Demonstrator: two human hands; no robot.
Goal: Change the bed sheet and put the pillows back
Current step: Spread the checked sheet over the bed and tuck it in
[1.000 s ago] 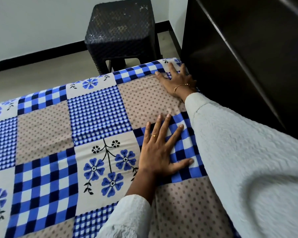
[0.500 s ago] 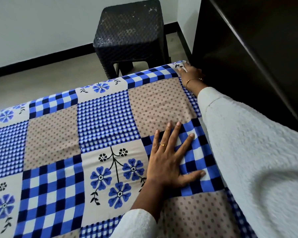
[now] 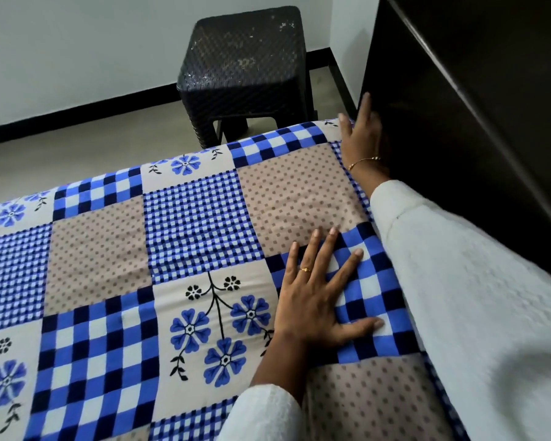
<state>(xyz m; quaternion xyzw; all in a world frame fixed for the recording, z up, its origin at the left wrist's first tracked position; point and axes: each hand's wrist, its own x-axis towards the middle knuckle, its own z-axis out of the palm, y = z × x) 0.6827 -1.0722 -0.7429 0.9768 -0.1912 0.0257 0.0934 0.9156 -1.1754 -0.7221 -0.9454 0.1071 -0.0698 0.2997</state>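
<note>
- My left hand (image 3: pixel 315 300) presses flat on the bed sheet (image 3: pixel 185 249); my right hand (image 3: pixel 361 132), fingers straight, holds nothing at the far corner.
- Sheet looks spread; tucking and pillows probably remain.

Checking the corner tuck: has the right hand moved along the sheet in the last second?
Yes. The right hand slid off the dotted patch toward the sheet's far corner, now at the edge beside the dark headboard.
</note>
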